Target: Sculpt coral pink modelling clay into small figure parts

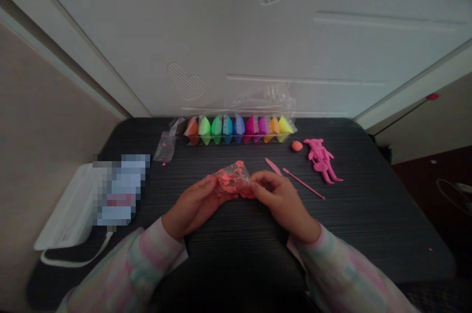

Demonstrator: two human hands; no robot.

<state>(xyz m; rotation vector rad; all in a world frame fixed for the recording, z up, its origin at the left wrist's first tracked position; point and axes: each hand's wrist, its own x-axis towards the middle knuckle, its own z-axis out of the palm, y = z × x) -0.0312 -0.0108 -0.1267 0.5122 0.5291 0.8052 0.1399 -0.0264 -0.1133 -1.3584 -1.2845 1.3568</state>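
Note:
Between my hands is a clear plastic bag (234, 178) with bits of coral-pink clay clinging to it. My left hand (197, 200) holds its left side, with the thumb on top and the fingers beneath. At the right side, my right hand (278, 200) pinches the bag's edge between thumb and fingertips. Just beyond my right hand lie a pink modelling knife (273, 166) and a thin pink modelling stick (304, 184). A small orange-pink clay ball (297, 146) sits farther back, beside a pink clay animal figure (320, 159) lying on the table.
Along the back of the black table (228, 239) stands a row of coloured clay packets (227, 129) in clear plastic. An emptied-looking clear packet (164, 147) lies at its left end. On the left are a white box-like object (68, 210) and a blurred-out phone (123, 187) with a white cable (73, 262).

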